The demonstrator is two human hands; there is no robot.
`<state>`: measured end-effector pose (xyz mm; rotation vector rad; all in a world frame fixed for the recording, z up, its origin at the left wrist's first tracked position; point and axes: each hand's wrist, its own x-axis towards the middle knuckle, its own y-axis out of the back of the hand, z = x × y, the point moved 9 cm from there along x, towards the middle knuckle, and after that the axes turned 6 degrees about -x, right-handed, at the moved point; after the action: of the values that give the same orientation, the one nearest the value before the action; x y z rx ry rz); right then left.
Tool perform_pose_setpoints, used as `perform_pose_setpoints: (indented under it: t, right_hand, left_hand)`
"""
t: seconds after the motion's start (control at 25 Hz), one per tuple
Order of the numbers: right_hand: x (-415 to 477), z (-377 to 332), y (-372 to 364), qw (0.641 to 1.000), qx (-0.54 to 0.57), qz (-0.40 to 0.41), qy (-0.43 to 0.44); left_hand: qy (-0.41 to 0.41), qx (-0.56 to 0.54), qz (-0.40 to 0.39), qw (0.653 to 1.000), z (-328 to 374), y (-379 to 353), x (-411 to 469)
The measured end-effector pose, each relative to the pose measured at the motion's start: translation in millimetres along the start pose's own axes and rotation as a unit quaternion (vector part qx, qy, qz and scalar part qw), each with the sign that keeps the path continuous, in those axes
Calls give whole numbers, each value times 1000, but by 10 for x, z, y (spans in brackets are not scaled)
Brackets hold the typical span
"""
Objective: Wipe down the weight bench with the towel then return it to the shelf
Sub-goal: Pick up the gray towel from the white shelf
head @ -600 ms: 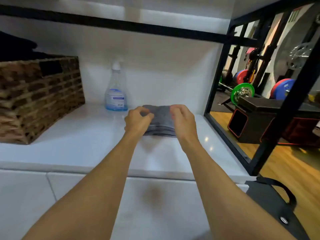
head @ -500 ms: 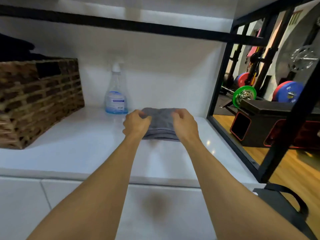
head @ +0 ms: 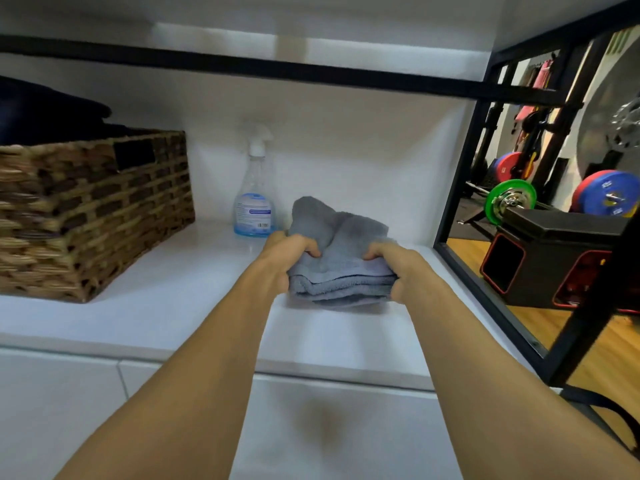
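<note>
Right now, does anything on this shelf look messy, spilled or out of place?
Only the grey towel: its back corner is bunched up rather than flat, with the left hand and right hand each closed on a side. The spray bottle stands upright and the wicker basket sits square. No spill shows.

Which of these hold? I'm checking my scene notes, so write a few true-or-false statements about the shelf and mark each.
1. Both hands grip the towel. True: the left hand and right hand pinch its sides.
2. The spray bottle lies on its side. False: it stands upright by the back wall.
3. The basket sits left of the bottle. True.
4. The towel is spread out flat. False: it is folded in layers.
</note>
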<state>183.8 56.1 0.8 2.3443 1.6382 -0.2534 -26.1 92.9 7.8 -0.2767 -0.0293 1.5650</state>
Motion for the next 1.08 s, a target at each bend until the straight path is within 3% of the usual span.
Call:
perform_pose_setpoints:
  t: [0.16,0.32,0.44,0.56,0.8,0.96,1.08]
  right_hand:
    - [-504,-159,-26,994,88,-65,17]
    - [-1444,-494,81,987,151,-57,13]
    - [-2567,-861,286,981,172,-82,-43]
    - [-3610,-1505,589,976,194,-92,-29]
    - [-5391,-3101,1589,952,268,-117,89]
    - [-6304,-3403,2574,939,279,-116,166]
    - [-6723,-3359,3489,935,286,-88,190]
  left_hand:
    - [-22,-92,-35,995,218,100,-594]
    - [-5,-135,9,991,669,270,-1461]
    - [20,-130,54,990,1293,371,-2448]
    - [0,-114,80,990,2158,274,-3402]
    - [-137,-68,73,986,4217,-444,-5318]
    - [-196,-90,39,976,4552,-1120,-6432]
    - [-193,-89,-1,977,4506,-1857,-6955]
